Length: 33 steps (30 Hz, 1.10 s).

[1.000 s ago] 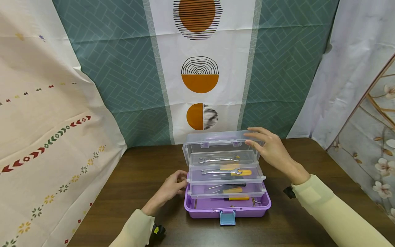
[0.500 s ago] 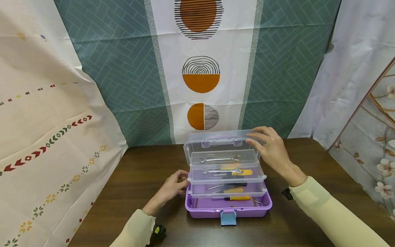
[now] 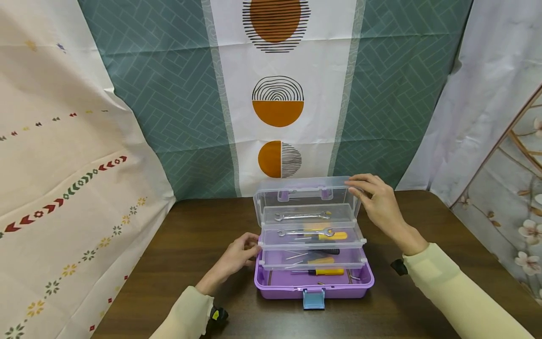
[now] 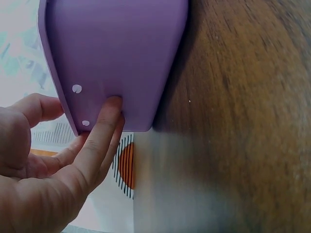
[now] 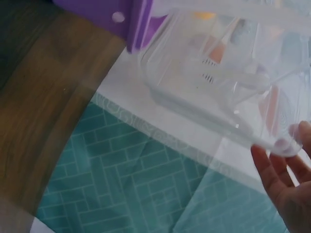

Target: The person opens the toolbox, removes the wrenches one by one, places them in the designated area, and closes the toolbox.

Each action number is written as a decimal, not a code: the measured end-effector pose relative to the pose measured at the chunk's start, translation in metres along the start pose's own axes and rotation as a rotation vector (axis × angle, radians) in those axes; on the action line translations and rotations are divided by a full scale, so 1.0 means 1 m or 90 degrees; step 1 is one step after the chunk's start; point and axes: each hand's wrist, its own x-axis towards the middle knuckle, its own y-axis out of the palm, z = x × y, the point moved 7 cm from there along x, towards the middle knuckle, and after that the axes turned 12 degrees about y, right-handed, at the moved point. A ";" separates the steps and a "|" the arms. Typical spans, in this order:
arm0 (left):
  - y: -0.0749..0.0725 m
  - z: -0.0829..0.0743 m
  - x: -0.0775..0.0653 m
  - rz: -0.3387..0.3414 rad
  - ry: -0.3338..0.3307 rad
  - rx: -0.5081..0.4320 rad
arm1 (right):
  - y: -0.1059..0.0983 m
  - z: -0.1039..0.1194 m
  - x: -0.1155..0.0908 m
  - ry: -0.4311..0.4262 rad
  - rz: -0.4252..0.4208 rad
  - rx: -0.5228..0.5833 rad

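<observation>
A purple toolbox (image 3: 277, 293) stands unfolded on the table, with stepped clear trays (image 3: 271, 245) under its raised clear lid (image 3: 305, 182). My left hand (image 3: 237, 254) holds the box's left end. In the left wrist view the thumb is at the rim and the fingers press the outer wall (image 4: 121, 53). At the lid's right corner, my right hand (image 3: 381, 202) pinches the edge between thumb and fingers. Two wrenches lie in the upper trays, the higher wrench (image 3: 302, 216) and the lower wrench (image 3: 305, 232). A yellow-handled screwdriver (image 3: 330, 272) lies in the base.
A light-blue latch (image 3: 314, 300) hangs down at the box's front. More screwdrivers show through the trays, among them one with a black handle (image 3: 323, 252). Behind the brown table (image 3: 190, 226) hangs a green and white patterned cloth (image 3: 182, 117).
The lid and trays have risen slightly and tilted back, my right hand moving a little right and back with the lid corner. My left hand stays at the box's end.
</observation>
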 end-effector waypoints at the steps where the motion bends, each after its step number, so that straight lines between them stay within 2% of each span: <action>1: 0.000 0.000 0.000 0.000 0.000 0.000 | -0.002 -0.001 0.000 0.001 0.000 0.013; 6: 0.000 -0.003 -0.002 0.002 0.004 -0.009 | -0.008 -0.005 -0.002 0.016 -0.013 0.048; 10: 0.000 -0.005 -0.002 0.005 0.008 -0.007 | -0.009 -0.010 0.000 0.055 -0.022 0.053; 17: 0.000 -0.002 -0.002 0.003 0.003 -0.006 | -0.004 -0.024 0.007 0.134 0.017 0.046; 26: 0.001 0.000 -0.001 0.024 -0.004 -0.055 | 0.001 -0.031 0.009 0.125 0.083 0.064; 33: 0.000 0.003 0.001 0.047 -0.012 -0.075 | 0.003 -0.035 0.009 0.124 0.101 0.046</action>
